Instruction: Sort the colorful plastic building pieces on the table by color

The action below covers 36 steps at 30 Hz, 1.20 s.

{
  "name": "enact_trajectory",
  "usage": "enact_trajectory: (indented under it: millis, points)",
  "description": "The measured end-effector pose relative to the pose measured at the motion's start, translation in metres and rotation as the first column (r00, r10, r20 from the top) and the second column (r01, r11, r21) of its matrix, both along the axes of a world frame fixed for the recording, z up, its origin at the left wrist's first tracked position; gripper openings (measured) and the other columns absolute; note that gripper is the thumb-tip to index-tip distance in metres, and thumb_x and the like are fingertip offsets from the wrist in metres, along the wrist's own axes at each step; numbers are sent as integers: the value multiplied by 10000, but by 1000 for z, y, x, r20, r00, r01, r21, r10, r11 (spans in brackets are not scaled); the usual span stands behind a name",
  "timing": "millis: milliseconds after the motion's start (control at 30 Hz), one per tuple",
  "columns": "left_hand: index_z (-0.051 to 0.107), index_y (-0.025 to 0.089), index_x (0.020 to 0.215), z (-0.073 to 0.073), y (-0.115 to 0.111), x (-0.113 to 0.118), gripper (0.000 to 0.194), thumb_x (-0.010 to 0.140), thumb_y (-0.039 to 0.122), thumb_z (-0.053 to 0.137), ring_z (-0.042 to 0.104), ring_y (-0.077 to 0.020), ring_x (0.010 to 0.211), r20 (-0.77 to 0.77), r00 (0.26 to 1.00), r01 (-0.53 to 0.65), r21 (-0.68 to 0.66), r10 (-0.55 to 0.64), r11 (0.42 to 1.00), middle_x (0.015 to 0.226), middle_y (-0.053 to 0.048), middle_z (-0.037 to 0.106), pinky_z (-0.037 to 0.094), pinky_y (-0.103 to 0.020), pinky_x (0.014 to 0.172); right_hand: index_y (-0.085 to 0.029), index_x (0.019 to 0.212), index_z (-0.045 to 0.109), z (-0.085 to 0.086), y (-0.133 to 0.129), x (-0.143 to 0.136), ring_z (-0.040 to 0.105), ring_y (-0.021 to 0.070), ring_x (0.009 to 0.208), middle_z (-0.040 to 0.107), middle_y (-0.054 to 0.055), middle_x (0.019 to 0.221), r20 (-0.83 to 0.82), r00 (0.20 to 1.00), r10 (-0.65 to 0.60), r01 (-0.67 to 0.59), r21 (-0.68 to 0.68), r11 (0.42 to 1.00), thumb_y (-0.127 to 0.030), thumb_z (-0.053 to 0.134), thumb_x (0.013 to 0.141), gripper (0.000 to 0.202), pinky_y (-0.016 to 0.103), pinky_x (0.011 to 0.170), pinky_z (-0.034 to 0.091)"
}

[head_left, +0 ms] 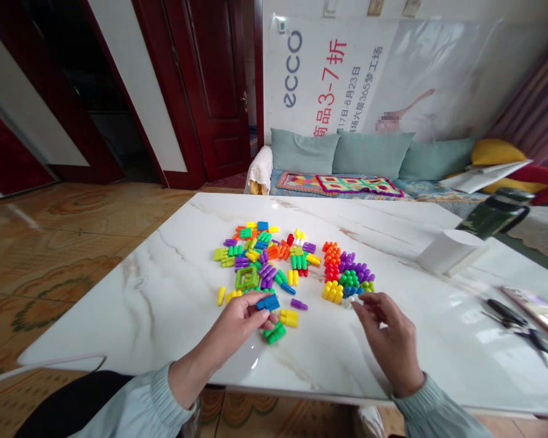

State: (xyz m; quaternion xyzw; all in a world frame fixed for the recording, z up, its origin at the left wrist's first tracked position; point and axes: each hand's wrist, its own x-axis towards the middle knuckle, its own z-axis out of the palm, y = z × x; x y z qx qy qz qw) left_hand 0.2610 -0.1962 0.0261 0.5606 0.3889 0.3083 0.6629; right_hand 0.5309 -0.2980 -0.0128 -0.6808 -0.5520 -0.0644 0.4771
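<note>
My left hand (249, 315) pinches a blue toy building block (268, 303) above the table, in front of a loose pile of mixed coloured blocks (267, 272). A yellow block (289, 317) and a green block (274, 333) lie close by it. My right hand (387, 322) has its thumb and fingertips closed at a white block (351, 300), at the front of blocks grouped by colour. Among these are orange blocks (332, 252), purple blocks (357, 267), green blocks (349, 278) and yellow blocks (332, 292). Fingers partly hide the white block.
The white marble-patterned table (164, 304) spans the front. At its right are a paper-white box (452, 250), a dark green flask (495, 213), scissors or pliers with dark handles (523, 325) and a flat framed object (536, 307). A sofa with cushions (372, 152) stands behind.
</note>
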Motion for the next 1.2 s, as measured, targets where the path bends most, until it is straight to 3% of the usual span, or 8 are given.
enact_trajectory:
  millis: [67,167,300,400,600,867,1100,1200]
  points:
    - [671,88,1078,-3,-1,1,476,693,347,775,673,-196,702,-9,1000,22,1,-22,1000,737,-74,724,531,-291,668,-211,953,599,3,0,-21,577,141,643,618,27,789,-45,983,178,-180,-30,983,-327,572,901,130,261,601,487]
    - [652,88,1086,-8,-3,2,454,705,305,770,679,-191,659,-40,997,65,10,-64,998,714,-76,729,541,-298,666,-217,1039,597,4,3,-52,588,130,661,640,35,877,-179,906,383,-404,-102,909,-281,546,916,148,254,617,506]
    - [646,109,1048,-13,-8,3,351,733,242,726,684,-193,648,-116,986,128,61,-120,990,699,-64,719,548,-288,638,-220,1243,559,3,7,-79,605,124,685,653,57,1013,-385,793,473,-553,-126,824,-315,552,914,342,240,603,522]
    - [680,132,1028,-12,-12,4,299,734,188,693,681,-188,647,-197,970,170,129,-143,977,713,-55,716,530,-260,603,-205,1222,600,5,9,-87,592,130,680,669,61,973,-425,776,466,-562,-131,817,-339,574,900,350,230,568,496]
    - [741,134,889,-3,-16,5,177,728,193,696,666,-191,718,-270,959,166,305,-82,938,796,-66,711,522,-248,642,-185,894,687,7,10,-90,551,127,617,661,18,760,-442,787,430,-561,-225,796,-292,653,832,128,226,539,430]
    - [735,152,815,-5,-18,5,113,706,175,715,616,-152,659,-287,955,196,432,-72,880,741,-28,654,492,-229,606,-194,912,662,2,6,-93,590,130,691,689,5,806,-481,730,485,-623,-179,761,-228,661,835,83,227,643,467]
    - [736,167,788,-8,-18,6,66,722,166,736,611,-147,690,-300,950,242,523,-89,817,732,-19,640,461,-213,600,-203,946,648,2,6,-90,582,123,689,655,-5,805,-383,786,485,-584,-203,786,-201,696,808,146,218,593,430]
    - [735,163,779,-11,-19,7,59,720,164,736,614,-150,690,-302,950,234,527,-77,817,726,-22,651,464,-218,607,-197,923,651,2,5,-91,581,128,700,650,3,804,-376,786,491,-588,-207,782,-213,691,813,118,229,608,433]
